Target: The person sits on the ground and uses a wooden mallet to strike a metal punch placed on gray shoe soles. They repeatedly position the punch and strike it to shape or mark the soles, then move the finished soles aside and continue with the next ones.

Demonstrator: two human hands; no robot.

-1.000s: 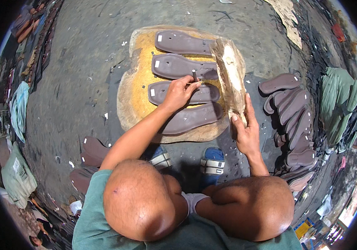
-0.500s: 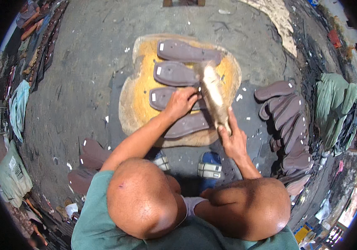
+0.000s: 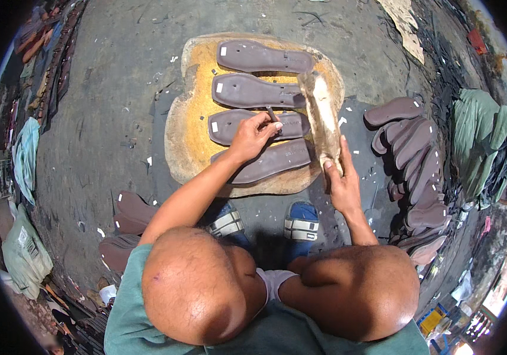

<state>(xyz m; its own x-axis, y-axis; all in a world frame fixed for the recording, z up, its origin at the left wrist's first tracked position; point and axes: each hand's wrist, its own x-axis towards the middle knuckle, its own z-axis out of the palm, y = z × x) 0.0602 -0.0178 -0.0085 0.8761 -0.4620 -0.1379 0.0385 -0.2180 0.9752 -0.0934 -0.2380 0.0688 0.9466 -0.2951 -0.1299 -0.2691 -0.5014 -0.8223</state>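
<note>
Several brown shoe soles lie in a row on a thick board with a worn yellow top [image 3: 178, 145]. My left hand [image 3: 249, 139] pinches a short dark punch [image 3: 271, 112] over the third sole from the far side [image 3: 228, 126]; whether its tip touches the sole is hidden by my fingers. My right hand [image 3: 343, 188] grips the near end of a long, pale, worn mallet [image 3: 324, 121]. Its far end is raised to the right of the punch, apart from it, over the soles' right ends. The nearest sole [image 3: 274, 163] lies partly beneath my left wrist.
A heap of brown soles [image 3: 410, 142] lies to the right, beside green cloth [image 3: 475, 139]. More soles [image 3: 135, 211] lie at the left near my knee. My sandalled feet [image 3: 301, 222] stand just before the board. Small scraps litter the dark floor.
The mallet has swung right, away from my left fingers, and is less blurred. The punch in my left hand now shows. The whole view has shifted slightly.
</note>
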